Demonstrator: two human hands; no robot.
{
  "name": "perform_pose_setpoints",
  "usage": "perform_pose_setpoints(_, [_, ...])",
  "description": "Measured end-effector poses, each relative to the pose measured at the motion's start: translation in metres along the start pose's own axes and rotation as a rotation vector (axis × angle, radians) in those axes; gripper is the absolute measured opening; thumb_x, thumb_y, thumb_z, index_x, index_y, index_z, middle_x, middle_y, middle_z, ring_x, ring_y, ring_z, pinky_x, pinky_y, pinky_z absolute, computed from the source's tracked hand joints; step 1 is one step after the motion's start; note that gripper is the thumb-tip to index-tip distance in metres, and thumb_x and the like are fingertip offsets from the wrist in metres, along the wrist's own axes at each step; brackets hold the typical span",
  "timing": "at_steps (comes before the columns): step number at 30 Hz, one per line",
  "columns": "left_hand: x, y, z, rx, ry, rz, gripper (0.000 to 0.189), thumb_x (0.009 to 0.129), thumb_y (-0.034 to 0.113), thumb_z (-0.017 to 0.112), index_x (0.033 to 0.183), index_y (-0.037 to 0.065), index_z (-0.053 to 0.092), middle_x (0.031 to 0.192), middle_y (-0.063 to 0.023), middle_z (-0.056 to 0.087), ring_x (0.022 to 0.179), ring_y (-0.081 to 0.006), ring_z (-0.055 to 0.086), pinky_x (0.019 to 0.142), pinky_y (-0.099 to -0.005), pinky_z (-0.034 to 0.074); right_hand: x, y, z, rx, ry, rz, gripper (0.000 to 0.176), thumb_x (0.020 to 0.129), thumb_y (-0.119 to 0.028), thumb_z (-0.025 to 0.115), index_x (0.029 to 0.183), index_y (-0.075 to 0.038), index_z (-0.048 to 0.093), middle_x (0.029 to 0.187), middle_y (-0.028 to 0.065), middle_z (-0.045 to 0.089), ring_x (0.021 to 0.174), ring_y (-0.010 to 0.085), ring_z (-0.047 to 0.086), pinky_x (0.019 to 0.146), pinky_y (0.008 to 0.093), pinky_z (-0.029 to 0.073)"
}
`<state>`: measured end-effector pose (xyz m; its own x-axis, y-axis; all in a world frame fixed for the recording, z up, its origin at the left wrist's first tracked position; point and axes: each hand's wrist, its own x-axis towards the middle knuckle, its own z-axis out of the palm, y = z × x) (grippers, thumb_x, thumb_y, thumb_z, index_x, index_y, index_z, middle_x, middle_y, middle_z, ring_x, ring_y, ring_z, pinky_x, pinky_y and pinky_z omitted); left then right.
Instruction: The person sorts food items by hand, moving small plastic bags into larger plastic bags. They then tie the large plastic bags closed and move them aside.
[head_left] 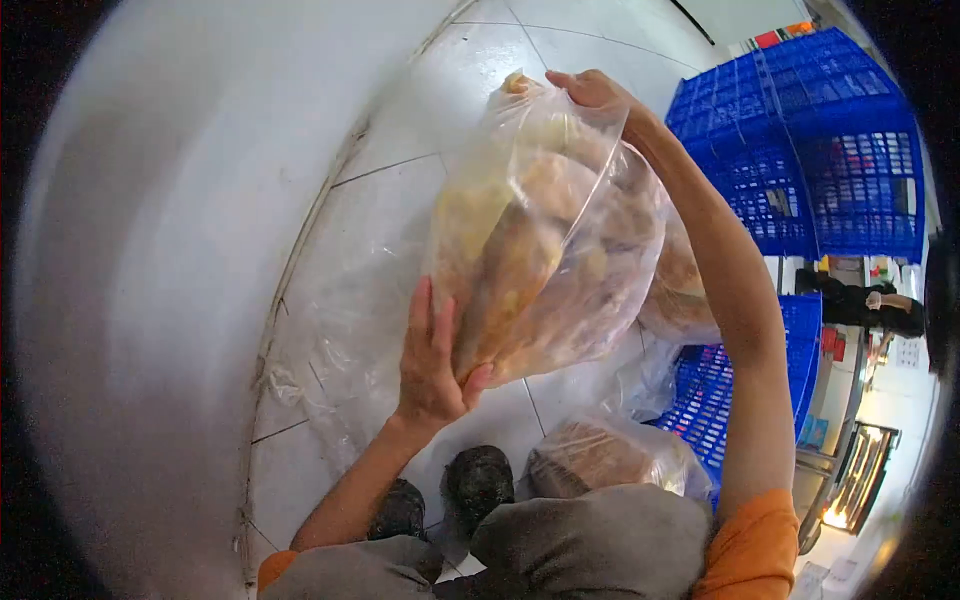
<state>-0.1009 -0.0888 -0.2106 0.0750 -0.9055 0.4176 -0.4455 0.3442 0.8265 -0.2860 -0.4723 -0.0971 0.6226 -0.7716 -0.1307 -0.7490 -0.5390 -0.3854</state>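
A large clear plastic bag [560, 240], full of brown and yellowish pieces I cannot name for certain, is held tilted above the floor between my two hands. My left hand [432, 360] grips its lower left end, fingers along the side and thumb at the bottom corner. At the far upper end, my right hand [598, 95] is closed on the plastic; part of its grip is hidden. Behind the held bag, partly covered by my right forearm, is another filled bag [680, 290]. A further filled bag [610, 455] rests on the floor by my legs.
Loose clear plastic [340, 330] lies on the white tiled floor [400, 200]. Blue perforated crates [790, 140] stand at the right, with another blue crate [705, 400] beside my right arm. A pale wall [180, 280] runs along the left. In the right background is another person [870, 305].
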Motion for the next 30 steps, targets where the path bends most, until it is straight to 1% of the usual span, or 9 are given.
perform_pose_setpoints(2, [-0.019,-0.010,0.004,0.081,0.006,0.076,0.084,0.096,0.047,0.056,0.156,0.003,0.016,0.154,-0.0362,0.023,0.140,-0.0528,0.031,0.111,-0.0599,0.030,-0.034,-0.043,-0.019,0.047,0.096,0.087,0.049,0.097,-0.043,0.059,0.087,0.003,0.071,0.071,0.0059,0.064,0.060,0.0129,0.057,0.057,0.0318,0.047])
perform_pose_setpoints(4, [-0.030,-0.021,0.003,0.158,0.013,0.167,0.086,0.096,0.050,0.055,0.157,0.005,0.014,0.155,-0.0352,0.023,0.141,-0.0511,0.031,0.111,-0.0615,0.029,-0.073,-0.081,-0.039,0.130,0.219,0.425,0.058,0.097,-0.049,0.055,0.072,0.001,0.065,0.057,0.0007,0.052,0.054,0.0105,0.049,0.052,0.0313,0.041])
perform_pose_setpoints(5, [-0.035,-0.025,0.001,0.256,-0.012,0.202,0.086,0.097,0.051,0.054,0.157,0.006,0.013,0.156,-0.0337,0.023,0.142,-0.0497,0.031,0.111,-0.0627,0.028,-0.096,-0.093,-0.043,0.011,0.339,0.288,0.059,0.097,-0.052,0.055,0.066,-0.002,0.060,0.058,-0.0009,0.050,0.052,0.0090,0.045,0.049,0.0299,0.037])
perform_pose_setpoints(12, [-0.010,0.005,-0.023,0.458,-0.268,-0.018,0.075,0.093,0.030,0.063,0.155,0.007,0.028,0.162,-0.0206,0.022,0.148,-0.0436,0.020,0.112,-0.0596,0.027,-0.197,-0.064,-0.051,0.157,0.481,0.478,0.064,0.099,-0.054,0.052,0.061,-0.004,0.059,0.056,-0.0017,0.050,0.049,0.0087,0.042,0.047,0.0294,0.036])
perform_pose_setpoints(15, [0.016,0.059,-0.027,0.512,-0.266,-0.023,0.071,0.093,0.025,0.062,0.154,0.006,0.031,0.161,-0.0174,0.025,0.147,-0.0417,0.024,0.112,-0.0583,0.028,-0.225,-0.059,-0.049,0.361,0.482,0.545,0.057,0.100,-0.049,0.054,0.067,-0.003,0.061,0.059,-0.0022,0.051,0.052,0.0088,0.046,0.051,0.0283,0.040])
perform_pose_setpoints(17, [0.030,0.101,-0.019,0.353,-0.238,0.298,0.064,0.095,0.019,0.060,0.152,0.005,0.034,0.158,-0.0190,0.031,0.146,-0.0403,0.027,0.115,-0.0537,0.028,-0.230,-0.064,-0.048,0.510,0.526,0.564,0.054,0.100,-0.047,0.055,0.071,-0.003,0.062,0.062,-0.0017,0.053,0.053,0.0091,0.047,0.052,0.0282,0.041])
perform_pose_setpoints(20, [0.034,0.137,-0.004,0.292,-0.357,0.400,0.063,0.094,0.021,0.061,0.150,0.005,0.038,0.157,-0.0172,0.034,0.146,-0.0380,0.029,0.113,-0.0537,0.031,-0.235,-0.068,-0.048,0.698,0.486,0.529,0.045,0.100,-0.044,0.057,0.083,-0.003,0.064,0.073,0.0006,0.056,0.063,0.0115,0.050,0.056,0.0292,0.044])
perform_pose_setpoints(24, [0.030,0.139,0.010,0.497,-0.281,0.437,0.065,0.092,0.025,0.063,0.149,0.004,0.039,0.156,-0.0157,0.037,0.144,-0.0390,0.032,0.112,-0.0537,0.032,-0.240,-0.086,-0.060,0.659,0.374,0.665,0.047,0.099,-0.046,0.057,0.087,-0.002,0.064,0.075,0.0012,0.056,0.067,0.0125,0.052,0.059,0.0291,0.045])
perform_pose_setpoints(30, [0.058,0.161,0.000,0.439,-0.194,0.476,0.060,0.091,0.030,0.066,0.146,0.014,0.048,0.127,-0.0128,0.056,0.113,-0.0355,0.052,0.097,-0.0515,0.041,-0.244,-0.088,-0.061,0.494,0.319,0.642,0.055,0.098,-0.052,0.055,0.095,0.002,0.065,0.078,0.0034,0.056,0.073,0.0141,0.052,0.060,0.0326,0.045])
